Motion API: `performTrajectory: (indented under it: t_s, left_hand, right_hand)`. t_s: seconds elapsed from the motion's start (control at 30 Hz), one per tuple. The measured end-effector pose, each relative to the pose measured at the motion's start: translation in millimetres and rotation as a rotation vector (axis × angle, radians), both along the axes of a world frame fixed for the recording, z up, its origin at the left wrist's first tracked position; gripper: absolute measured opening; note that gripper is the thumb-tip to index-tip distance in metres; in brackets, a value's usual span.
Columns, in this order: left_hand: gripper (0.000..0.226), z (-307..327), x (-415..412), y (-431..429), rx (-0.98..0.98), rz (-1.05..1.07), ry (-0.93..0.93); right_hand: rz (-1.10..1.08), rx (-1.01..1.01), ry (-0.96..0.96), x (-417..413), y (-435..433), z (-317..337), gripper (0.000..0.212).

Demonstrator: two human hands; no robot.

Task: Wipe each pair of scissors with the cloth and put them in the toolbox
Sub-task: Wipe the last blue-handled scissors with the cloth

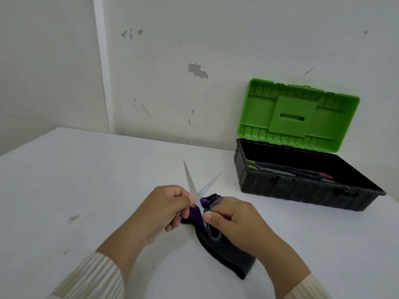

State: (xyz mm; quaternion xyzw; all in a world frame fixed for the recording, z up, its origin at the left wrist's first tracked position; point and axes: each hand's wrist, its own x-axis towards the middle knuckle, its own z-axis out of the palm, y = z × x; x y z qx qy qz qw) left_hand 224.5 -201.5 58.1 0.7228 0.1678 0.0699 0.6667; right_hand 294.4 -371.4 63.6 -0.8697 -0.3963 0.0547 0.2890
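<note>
I hold a pair of scissors (190,182) with purple and grey handles over the white table (86,190). Its two blades are spread apart and point away from me. My left hand (164,209) grips the left handle, and my right hand (235,219) grips the right handle. A dark cloth (228,255) lies on the table under my right hand and wrist. The toolbox (302,190), black with a green lid (298,115) standing open, sits at the right near the wall. Several other scissors (302,172) lie inside it.
A scuffed white wall rises behind the table. The table's left edge runs diagonally at the far left. Small stains mark the tabletop on the left (74,218).
</note>
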Motion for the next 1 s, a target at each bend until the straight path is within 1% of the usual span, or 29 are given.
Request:
performTrajectory:
  t_s: [0.03, 0.07, 0.1, 0.17, 0.23, 0.27, 0.3, 0.37, 0.43, 0.5, 0.57, 0.63, 0.67, 0.73, 0.77, 0.8, 0.83, 0.87, 0.93, 0.97, 1.0]
  left_hand:
    - [0.021, 0.1, 0.4, 0.9, -0.013, 0.006, 0.009]
    - [0.022, 0.5, 0.7, 2.6, -0.058, 0.02, 0.023]
    - [0.022, 0.8, 0.7, 4.9, -0.15, 0.037, 0.04]
    - [0.023, 1.7, 0.5, 9.4, -0.436, 0.053, 0.06]
    - [0.03, 1.0, 2.6, 10.3, -0.733, 0.078, -0.002]
    - [0.032, -1.1, 5.2, 7.6, -0.809, 0.094, -0.036]
    - [0.031, -4.9, 8.3, 2.8, -0.798, 0.099, -0.058]
    - [0.023, -12.8, 13.0, -12.5, -0.606, 0.081, -0.072]
    - [0.019, -18.1, 15.5, -24.2, -0.499, 0.067, -0.095]
    - [0.021, -18.2, 15.4, -24.5, -0.483, 0.109, -0.119]
    - [0.021, -15.4, 15.2, -15.4, -0.489, 0.194, -0.139]
    - [0.022, -13.0, 13.0, -5.7, -0.424, 0.23, -0.132]
    - [0.022, -11.5, 11.4, -3.8, -0.367, 0.213, -0.117]
    - [0.02, -9.7, 8.0, -8.3, -0.264, 0.118, -0.077]
    - [0.019, -10.1, 7.0, -12.9, -0.218, 0.065, -0.058]
    - [0.019, -10.1, 6.3, -18.6, -0.176, 0.022, -0.041]
    - [0.018, -10.9, 6.0, -23.5, -0.143, -0.002, -0.028]
    - [0.019, -12.5, 6.1, -27.7, -0.114, -0.008, -0.015]
    - [0.022, -16.1, 6.4, -33.1, -0.026, 0.017, 0.003]
    - [0.021, -17.3, 6.3, -35.1, 0.016, 0.031, 0.004]
    - [0.019, -17.9, 6.5, -37.2, 0.042, 0.04, -0.001]
  right_hand:
    - [-0.002, 0.012, -0.01, 0.6, 1.7, -2.0, 0.034]
    - [-0.027, 0.061, 0.022, 1.3, 2.6, -2.0, 0.036]
    - [-0.057, 0.111, 0.062, 2.2, 2.9, -2.6, 0.037]
    - [-0.115, 0.162, 0.103, 3.8, 2.6, -3.5, 0.037]
    - [-0.163, 0.208, 0.118, 5.3, 3.1, -5.7, 0.039]
    - [-0.18, 0.237, 0.124, 5.6, 3.9, -7.7, 0.041]
    - [-0.185, 0.263, 0.124, 5.9, 5.4, -10.2, 0.042]
    - [-0.181, 0.274, 0.082, 5.3, 9.2, -15.1, 0.041]
    - [-0.136, 0.259, -0.018, 2.8, 13.3, -18.5, 0.04]
    - [-0.052, 0.204, -0.082, 1.4, 13.8, -17.1, 0.034]
    - [-0.022, 0.14, -0.078, 7.2, 6.2, -13.8, 0.025]
    - [-0.114, 0.121, -0.134, 21.3, -7.1, -12.0, 0.019]
    - [-0.2, 0.158, -0.176, 27.6, -13.2, -10.5, 0.017]
    - [-0.332, 0.355, -0.18, 30.7, -19.6, -5.0, 0.024]
    - [-0.334, 0.457, -0.138, 27.3, -18.5, -1.8, 0.03]
    - [-0.304, 0.517, -0.095, 21.2, -14.4, 0.7, 0.035]
    - [-0.255, 0.522, -0.072, 14.3, -8.2, 0.8, 0.037]
    - [-0.192, 0.478, -0.076, 7.2, -1.1, -1.8, 0.034]
    - [-0.085, 0.338, -0.179, -1.8, 11.8, -11.0, 0.017]
    - [-0.08, 0.302, -0.234, 0.5, 15.0, -15.7, 0.013]
    - [-0.103, 0.309, -0.256, 4.4, 16.6, -17.8, 0.013]
